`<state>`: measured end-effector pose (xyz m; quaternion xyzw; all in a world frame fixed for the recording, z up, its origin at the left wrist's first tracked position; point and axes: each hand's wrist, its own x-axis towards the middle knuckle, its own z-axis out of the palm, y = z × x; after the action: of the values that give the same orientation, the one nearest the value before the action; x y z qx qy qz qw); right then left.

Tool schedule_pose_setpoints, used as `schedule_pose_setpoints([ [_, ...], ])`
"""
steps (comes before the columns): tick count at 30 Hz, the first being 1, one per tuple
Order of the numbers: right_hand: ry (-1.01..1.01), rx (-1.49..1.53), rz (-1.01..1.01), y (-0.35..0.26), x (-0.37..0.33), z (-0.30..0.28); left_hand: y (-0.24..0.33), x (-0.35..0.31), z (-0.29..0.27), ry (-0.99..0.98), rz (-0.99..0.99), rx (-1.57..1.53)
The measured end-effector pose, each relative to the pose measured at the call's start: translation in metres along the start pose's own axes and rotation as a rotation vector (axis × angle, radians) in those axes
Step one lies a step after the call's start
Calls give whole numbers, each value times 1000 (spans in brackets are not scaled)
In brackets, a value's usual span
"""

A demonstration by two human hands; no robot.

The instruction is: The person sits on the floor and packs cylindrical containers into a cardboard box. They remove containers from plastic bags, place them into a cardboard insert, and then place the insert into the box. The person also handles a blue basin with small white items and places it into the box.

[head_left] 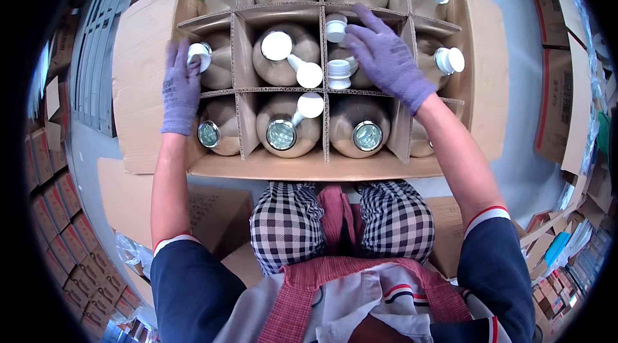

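A divided cardboard box (pixel 309 168) holds several large clear glass bottles, some with white caps and some open-mouthed. My left hand (pixel 179 88), in a purple glove, has its fingers closed around the white cap (pixel 201 56) of the middle-row bottle at the left; the fingertips are partly blurred. My right hand (pixel 389 59), gloved alike, is over a middle-row compartment with its fingers apart. Its fingertips are beside a white cap (pixel 335 29); another white ribbed piece (pixel 339 74) lies nearer me. The thumb is hidden. An uncapped bottle (pixel 367 137) stands in the near row.
Two white pieces with round heads and short stems (pixel 309 76) (pixel 311 105) rest by the dividers. Box flaps (pixel 145 79) spread outward on both sides. Stacked cartons (pixel 61 204) line the left, and more cartons (pixel 552 92) stand at the right. My checkered knees (pixel 286 227) are close to the box.
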<state>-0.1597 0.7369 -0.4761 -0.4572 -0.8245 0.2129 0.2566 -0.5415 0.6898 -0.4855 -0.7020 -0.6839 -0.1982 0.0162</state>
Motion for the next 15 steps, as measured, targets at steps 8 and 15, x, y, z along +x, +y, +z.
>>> schedule_pose_setpoints([
  [8,48,152,365,26,25,7,21,36,-17,-156,-47,-44],
  [15,72,-597,-255,3,-18,-54,181,13,4,-698,116,-356],
])
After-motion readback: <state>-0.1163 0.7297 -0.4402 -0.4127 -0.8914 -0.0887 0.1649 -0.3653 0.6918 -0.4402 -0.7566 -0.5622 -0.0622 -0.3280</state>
